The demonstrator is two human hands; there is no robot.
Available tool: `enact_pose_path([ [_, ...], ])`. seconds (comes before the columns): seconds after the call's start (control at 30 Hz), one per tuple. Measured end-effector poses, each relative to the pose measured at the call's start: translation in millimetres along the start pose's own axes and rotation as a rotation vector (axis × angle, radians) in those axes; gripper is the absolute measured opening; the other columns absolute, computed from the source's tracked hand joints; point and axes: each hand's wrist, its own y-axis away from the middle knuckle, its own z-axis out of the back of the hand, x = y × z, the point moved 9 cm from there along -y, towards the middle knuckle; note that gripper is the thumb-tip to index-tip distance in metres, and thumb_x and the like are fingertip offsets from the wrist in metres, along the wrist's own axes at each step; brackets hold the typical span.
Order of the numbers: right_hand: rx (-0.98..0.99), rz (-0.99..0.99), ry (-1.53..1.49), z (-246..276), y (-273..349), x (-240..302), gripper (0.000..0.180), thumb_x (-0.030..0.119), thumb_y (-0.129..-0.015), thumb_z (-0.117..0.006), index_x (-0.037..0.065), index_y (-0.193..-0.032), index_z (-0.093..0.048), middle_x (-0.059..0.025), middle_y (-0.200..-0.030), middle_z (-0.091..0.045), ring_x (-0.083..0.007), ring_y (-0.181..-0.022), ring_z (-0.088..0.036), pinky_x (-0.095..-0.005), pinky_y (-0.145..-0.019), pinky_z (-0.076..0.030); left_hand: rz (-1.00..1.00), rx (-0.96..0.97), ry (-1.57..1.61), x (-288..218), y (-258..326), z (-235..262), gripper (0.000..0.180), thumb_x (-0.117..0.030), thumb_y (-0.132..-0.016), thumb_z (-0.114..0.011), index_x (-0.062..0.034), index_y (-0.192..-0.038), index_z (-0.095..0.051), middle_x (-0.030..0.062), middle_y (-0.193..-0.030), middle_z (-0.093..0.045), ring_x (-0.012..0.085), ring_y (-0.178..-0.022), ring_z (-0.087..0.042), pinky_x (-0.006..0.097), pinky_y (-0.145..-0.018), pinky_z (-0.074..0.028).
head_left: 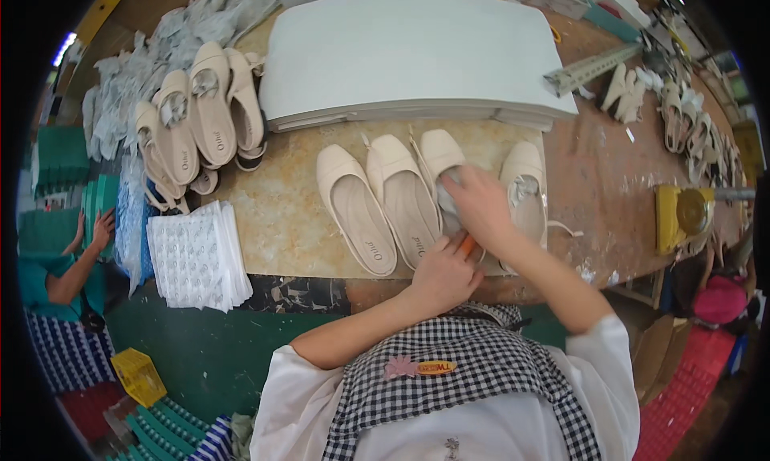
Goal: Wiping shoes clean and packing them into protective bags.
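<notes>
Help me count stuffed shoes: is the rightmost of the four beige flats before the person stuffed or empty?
Stuffed: a crumpled grey wad shows in the opening of that beige flat.

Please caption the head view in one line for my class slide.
Right hand at grey stuffing inside a beige shoe, left hand holding an orange object.

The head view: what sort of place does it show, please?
Probably a shoe workshop or small factory. A row of beige shoes lies on the worktable, more shoes are grouped at the left, and a stack of printed sheets lies nearby.
</notes>
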Motion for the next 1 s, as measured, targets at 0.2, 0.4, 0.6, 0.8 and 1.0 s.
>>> enact_pose_path([
  [0.2, 0.025, 0.149, -0.722, 23.6, -15.9, -1.1, 0.048, 0.018, -0.077, -0.071, 0.0, -0.12, -0.06, -0.0155, -0.098, -0.056, -0.0325, -0.09, -0.057, -0.0378, -0.075, -0.048, 0.022, 0.014, -0.019, 6.2, 2.7, -7.6, 0.04, -0.028, -0.079, -0.066, 0.0028, -0.105, -0.064, 0.0172, -0.105, -0.065, 0.0266, -0.106, -0.06, 0.035, -0.086, -0.043],
  [0.4, -0.11, -0.143, -0.454, -4.9, -57.0, -35.7, 0.053, 0.017, -0.08, -0.07, 0.003, -0.129, -0.055, -0.0157, -0.1, -0.059, -0.0287, -0.093, -0.06, -0.0349, -0.078, -0.049, -0.046, 0.126, 0.006, 14.4, -14.7, -4.1, 0.03, -0.031, -0.079, -0.066, -0.0022, -0.088, -0.067, 0.0134, -0.101, -0.066, 0.0249, -0.092, -0.064, 0.035, -0.082, -0.045],
  [0.6, -0.089, -0.202, -0.636, 45.5, 8.3, -38.3, 0.047, 0.008, -0.082, -0.068, 0.002, -0.127, -0.056, -0.0144, -0.104, -0.059, -0.0283, -0.094, -0.059, -0.0343, -0.081, -0.047, -0.138, -0.492, -0.652, 111.6, -152.0, 130.4, 0.053, -0.044, -0.083, -0.062, -0.0181, -0.13, -0.056, 0.0138, -0.129, -0.056, 0.0321, -0.113, -0.054, 0.058, -0.097, -0.035],
  [0.8, -0.22, -0.261, -0.766, 60.6, 55.5, -43.9, 0.042, 0.009, -0.086, -0.064, 0.005, -0.128, -0.057, -0.0137, -0.117, -0.059, -0.0259, -0.103, -0.059, -0.0364, -0.088, -0.047, 0.266, -0.365, -0.247, 194.0, -163.9, 119.5, 0.038, -0.028, -0.085, -0.061, -0.0117, -0.118, -0.06, 0.0188, -0.108, -0.058, 0.0332, -0.108, -0.052, 0.053, -0.092, -0.041],
  [1.0, -0.297, -0.885, -1.913, 23.7, 83.4, -57.8, 0.042, 0.02, -0.094, -0.056, 0.003, -0.132, -0.051, -0.0124, -0.121, -0.059, -0.0231, -0.105, -0.061, -0.0362, -0.092, -0.05, -0.233, -0.408, 0.305, -7.4, -76.2, 123.1, 0.007, -0.01, -0.077, -0.061, -0.0055, -0.072, -0.059, 0.0102, -0.08, -0.057, 0.0267, -0.089, -0.059, 0.038, -0.076, -0.048],
])
